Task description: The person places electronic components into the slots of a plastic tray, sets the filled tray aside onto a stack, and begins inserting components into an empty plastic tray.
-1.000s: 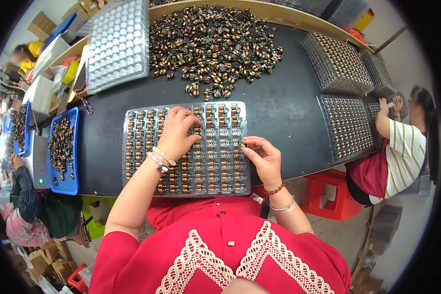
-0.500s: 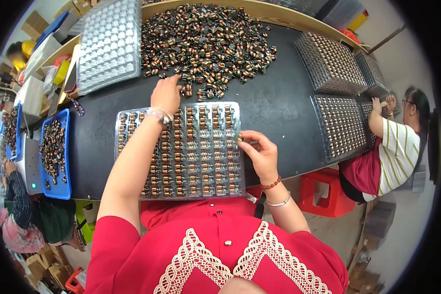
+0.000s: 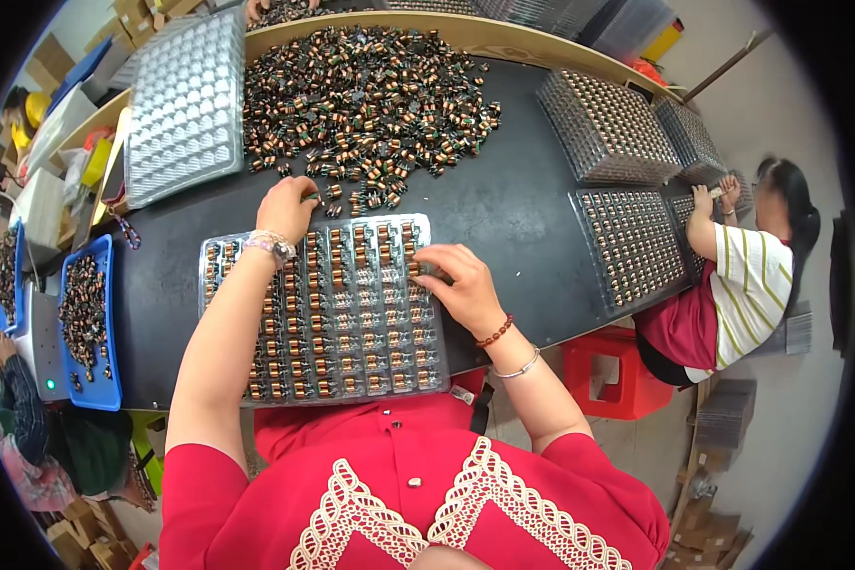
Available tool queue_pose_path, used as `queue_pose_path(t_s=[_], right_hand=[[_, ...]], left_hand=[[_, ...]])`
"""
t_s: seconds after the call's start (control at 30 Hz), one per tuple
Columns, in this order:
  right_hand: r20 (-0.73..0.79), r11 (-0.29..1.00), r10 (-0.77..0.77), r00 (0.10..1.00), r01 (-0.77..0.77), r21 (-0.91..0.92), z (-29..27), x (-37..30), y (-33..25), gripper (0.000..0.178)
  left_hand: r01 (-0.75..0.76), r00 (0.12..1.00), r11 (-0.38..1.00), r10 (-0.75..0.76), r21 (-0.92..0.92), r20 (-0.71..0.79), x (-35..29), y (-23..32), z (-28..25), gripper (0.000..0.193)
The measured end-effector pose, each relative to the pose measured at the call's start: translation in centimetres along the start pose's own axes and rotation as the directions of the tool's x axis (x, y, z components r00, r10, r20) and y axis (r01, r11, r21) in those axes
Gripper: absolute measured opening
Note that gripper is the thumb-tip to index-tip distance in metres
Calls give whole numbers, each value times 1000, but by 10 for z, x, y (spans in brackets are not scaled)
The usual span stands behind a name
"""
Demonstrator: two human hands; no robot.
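A clear plastic tray (image 3: 437, 351) lies at the table's front edge in front of me, its pockets holding rows of small copper-wound coils; several pockets toward the near right show only clear plastic or partly seen parts. Over the right column, my right hand (image 3: 463, 287) pinches a copper coil (image 3: 414, 269) at a pocket. Beyond the tray's far edge, my left hand (image 3: 287, 209) is closed, with a small dark-green bit of a coil (image 3: 312, 197) showing at its fingertips. Just past it spreads a big heap of loose coils (image 3: 370, 104).
An empty-looking clear tray stack (image 3: 185, 114) stands left of the heap. A blue bin (image 3: 112, 361) of coils is at far left. Filled trays (image 3: 627, 242) and a tall tray stack (image 3: 608, 123) are on the right, near a co-worker (image 3: 750, 275). A red stool (image 3: 613, 375) stands below.
My right hand has moved left from the tray's right edge onto its right column with the coil. My left hand has drawn back slightly from the heap. The whole view has shifted a little.
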State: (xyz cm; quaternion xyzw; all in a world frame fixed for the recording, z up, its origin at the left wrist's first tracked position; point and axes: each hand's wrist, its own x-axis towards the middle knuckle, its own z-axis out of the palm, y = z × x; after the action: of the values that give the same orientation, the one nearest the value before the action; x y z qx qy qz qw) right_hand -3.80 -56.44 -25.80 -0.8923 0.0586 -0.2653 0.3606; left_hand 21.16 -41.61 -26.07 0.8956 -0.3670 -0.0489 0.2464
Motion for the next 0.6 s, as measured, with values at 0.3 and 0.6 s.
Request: queue_pose_path(t_s=[0.3, 0.6], right_hand=[[53, 986, -32, 998, 40, -160, -2, -1, 5, 21], [-122, 917, -43, 992, -10, -398, -9, 65, 51, 23]], left_hand=[[-39, 997, 973, 21, -228, -80, -1, 5, -10, 15], [3, 998, 924, -25, -382, -52, -35, 11, -29, 12]])
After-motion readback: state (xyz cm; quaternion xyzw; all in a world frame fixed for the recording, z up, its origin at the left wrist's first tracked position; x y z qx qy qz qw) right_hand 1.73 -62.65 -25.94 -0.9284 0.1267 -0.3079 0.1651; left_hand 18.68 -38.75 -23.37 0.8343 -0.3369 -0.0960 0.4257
